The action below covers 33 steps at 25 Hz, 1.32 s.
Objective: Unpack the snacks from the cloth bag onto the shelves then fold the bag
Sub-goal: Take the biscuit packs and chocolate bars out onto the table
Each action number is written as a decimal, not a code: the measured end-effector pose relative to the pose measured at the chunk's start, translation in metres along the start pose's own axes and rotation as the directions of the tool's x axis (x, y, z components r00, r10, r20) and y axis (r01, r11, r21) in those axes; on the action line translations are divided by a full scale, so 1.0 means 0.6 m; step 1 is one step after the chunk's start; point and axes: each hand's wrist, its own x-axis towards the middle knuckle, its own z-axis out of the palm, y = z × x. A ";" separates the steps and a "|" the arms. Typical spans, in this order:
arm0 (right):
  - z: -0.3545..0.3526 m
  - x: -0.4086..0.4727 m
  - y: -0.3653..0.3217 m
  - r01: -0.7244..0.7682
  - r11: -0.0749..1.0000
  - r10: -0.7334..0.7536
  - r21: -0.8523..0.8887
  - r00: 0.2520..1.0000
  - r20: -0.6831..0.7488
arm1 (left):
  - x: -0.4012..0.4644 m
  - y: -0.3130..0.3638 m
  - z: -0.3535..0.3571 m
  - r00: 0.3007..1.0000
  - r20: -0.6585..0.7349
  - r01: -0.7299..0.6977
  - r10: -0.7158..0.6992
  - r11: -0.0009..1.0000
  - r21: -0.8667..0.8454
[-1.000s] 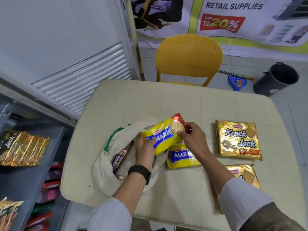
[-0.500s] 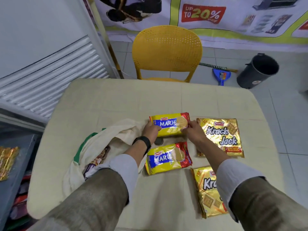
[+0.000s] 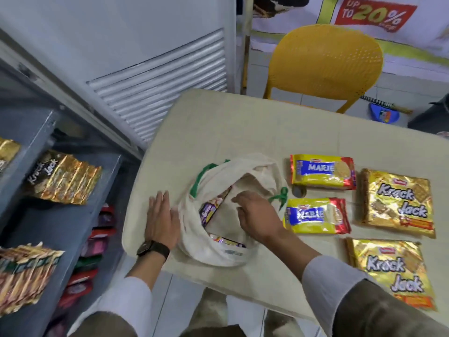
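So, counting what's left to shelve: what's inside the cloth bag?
Two purple-wrapped packs show in the cloth bag's mouth; the right hand and folds hide anything deeper.

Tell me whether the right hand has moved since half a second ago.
Yes. The right hand has left the far Marie pack, which lies on the table, and come back toward the person into the mouth of the cloth bag.

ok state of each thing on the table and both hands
cloth bag: open, purple packets still inside
far Marie pack: flat on table
near Marie pack: flat on table
far Krack Jack pack: flat on table
near Krack Jack pack: flat on table
left hand: open, flat beside bag
right hand: reaching into bag, empty
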 end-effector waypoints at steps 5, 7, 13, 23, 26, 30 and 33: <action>0.072 0.048 -0.035 0.253 0.927 -0.198 -0.276 0.957 0.211 | 0.078 -0.076 0.076 0.978 0.182 -0.161 0.102 0.922 0.351; 0.084 0.063 -0.031 0.303 0.883 -0.220 -0.357 0.941 0.256 | 0.073 -0.085 0.100 0.975 0.160 -0.210 0.156 0.881 0.423; 0.116 0.091 -0.039 0.355 0.781 -0.281 -0.515 0.935 0.218 | 0.074 -0.103 0.130 0.966 0.065 -0.250 0.250 0.838 0.485; 0.086 0.045 -0.040 0.212 0.863 -0.229 -0.459 0.973 0.018 | 0.068 -0.092 0.121 0.978 0.107 -0.207 0.177 0.837 0.506; 0.046 0.020 -0.038 0.205 0.940 -0.258 -0.274 0.950 -0.174 | 0.062 -0.084 0.113 0.981 0.121 -0.194 0.153 0.825 0.531; 0.018 -0.063 -0.032 0.237 0.947 -0.306 -0.217 0.869 -0.389 | 0.055 -0.071 0.104 0.980 0.152 -0.191 0.127 0.806 0.560; 0.016 -0.127 -0.021 0.175 0.949 -0.280 -0.263 0.851 -0.444 | 0.048 -0.062 0.099 0.977 0.176 -0.200 0.118 0.792 0.578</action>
